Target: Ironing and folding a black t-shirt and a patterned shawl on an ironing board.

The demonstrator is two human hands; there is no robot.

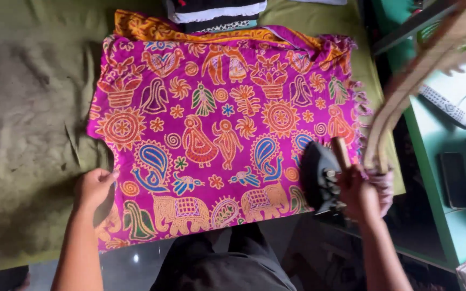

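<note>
A bright magenta cloth [222, 124] printed with orange and blue birds, elephants and paisleys lies spread flat on an olive green padded surface [28, 108]. My left hand [94, 187] pinches the cloth's near left edge. My right hand [360, 191] grips the wooden handle of a black clothes iron [319, 175], which rests on the cloth's near right corner. A thick braided cord [405, 86] rises from the iron toward the upper right.
Folded dark and white garments [217, 12] lie at the far edge beyond the cloth. To the right stands a green table [462, 226] with a remote control [444, 105] and a black phone [455, 179]. My dark-clothed legs show below.
</note>
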